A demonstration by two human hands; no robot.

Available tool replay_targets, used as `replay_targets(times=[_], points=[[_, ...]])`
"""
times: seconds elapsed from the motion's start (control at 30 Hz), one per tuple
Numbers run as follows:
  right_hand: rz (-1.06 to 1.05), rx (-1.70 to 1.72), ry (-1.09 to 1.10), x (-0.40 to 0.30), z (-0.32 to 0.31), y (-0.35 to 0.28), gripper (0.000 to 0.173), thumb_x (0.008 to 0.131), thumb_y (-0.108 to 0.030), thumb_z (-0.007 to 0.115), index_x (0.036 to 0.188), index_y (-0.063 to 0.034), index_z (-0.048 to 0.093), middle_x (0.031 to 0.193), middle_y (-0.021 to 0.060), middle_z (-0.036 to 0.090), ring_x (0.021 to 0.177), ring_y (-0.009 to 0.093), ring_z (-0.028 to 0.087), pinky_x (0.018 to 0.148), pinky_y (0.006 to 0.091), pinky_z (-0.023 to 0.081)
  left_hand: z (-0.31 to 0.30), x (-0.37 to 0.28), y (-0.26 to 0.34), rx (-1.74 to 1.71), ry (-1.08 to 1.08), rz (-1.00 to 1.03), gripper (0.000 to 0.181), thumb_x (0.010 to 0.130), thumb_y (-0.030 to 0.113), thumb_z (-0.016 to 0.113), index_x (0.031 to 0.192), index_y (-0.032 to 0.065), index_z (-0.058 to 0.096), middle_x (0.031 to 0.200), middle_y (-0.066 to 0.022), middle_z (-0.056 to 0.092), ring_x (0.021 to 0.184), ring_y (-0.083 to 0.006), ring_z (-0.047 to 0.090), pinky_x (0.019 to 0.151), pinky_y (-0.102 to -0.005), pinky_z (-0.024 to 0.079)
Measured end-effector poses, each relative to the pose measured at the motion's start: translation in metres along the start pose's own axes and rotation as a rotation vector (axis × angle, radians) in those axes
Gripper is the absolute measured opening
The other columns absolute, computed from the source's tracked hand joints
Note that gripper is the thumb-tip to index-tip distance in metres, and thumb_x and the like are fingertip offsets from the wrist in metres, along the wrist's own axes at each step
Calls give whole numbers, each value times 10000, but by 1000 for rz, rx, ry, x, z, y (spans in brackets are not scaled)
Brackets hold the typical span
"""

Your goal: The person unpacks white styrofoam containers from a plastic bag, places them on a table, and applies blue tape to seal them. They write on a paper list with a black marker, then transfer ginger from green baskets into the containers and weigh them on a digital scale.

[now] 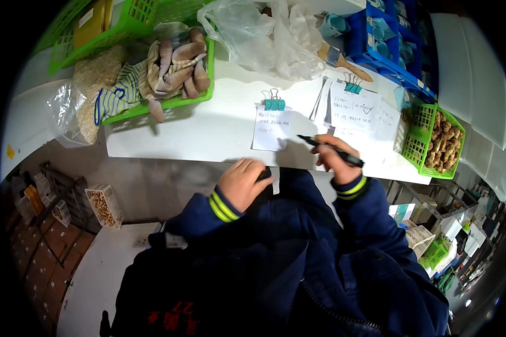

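My right hand (pixel 337 162) grips a black marker pen (pixel 341 152), its tip pointing left over the white table. Just off the front table edge, my left hand (pixel 246 181) is curled around a small black object (pixel 265 173), mostly hidden by the fingers. Between and beyond the hands lies a small stack of handwritten paper slips (pixel 271 130), held at its top by a teal binder clip (pixel 274 102). Farther right, more handwritten sheets (pixel 354 107) overlap under a second teal binder clip (pixel 353 86).
Striped work gloves (pixel 177 67) fill a green basket (pixel 185 102) at left, beside a clear plastic bag (pixel 63 111). Crumpled plastic bags (pixel 274 46), a wooden-handled brush (pixel 350 67) and a blue divided bin (pixel 394 76) line the back. Knobbly brown roots sit in a green basket (pixel 417 130).
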State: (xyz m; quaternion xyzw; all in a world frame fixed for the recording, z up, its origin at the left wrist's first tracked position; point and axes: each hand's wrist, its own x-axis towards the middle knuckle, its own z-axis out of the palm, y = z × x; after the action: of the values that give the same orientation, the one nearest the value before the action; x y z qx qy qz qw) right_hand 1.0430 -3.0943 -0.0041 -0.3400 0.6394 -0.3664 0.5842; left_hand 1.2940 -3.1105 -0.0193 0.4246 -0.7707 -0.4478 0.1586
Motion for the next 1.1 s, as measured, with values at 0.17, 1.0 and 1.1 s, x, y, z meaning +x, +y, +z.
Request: replay_targets(times=[0.17,1.0,1.1], points=[[-196,-146,7,10,42,30,178,825,-87,635,970,16,640,831,83,653,725,120,623,666,234,493,33,10,-20,268,42,148,256,722,154,719,836,31,526,1189,-129,555,1206,-291,468,997,-447,376],[61,253,20,0,25,-7,205,868,-146,565,810,40,630,613,39,566,512,90,494,495,230,403,20,11,5,-183,72,-150,232,831,196,677,879,18,537,702,-142,594,645,-317,601,571,-339,458],[41,243,-25,-10,31,-19,189,865,-139,565,805,27,632,605,27,562,508,85,489,494,225,400,16,14,16,-157,36,-142,234,823,192,683,887,20,537,718,-145,597,661,-330,602,575,-358,462]])
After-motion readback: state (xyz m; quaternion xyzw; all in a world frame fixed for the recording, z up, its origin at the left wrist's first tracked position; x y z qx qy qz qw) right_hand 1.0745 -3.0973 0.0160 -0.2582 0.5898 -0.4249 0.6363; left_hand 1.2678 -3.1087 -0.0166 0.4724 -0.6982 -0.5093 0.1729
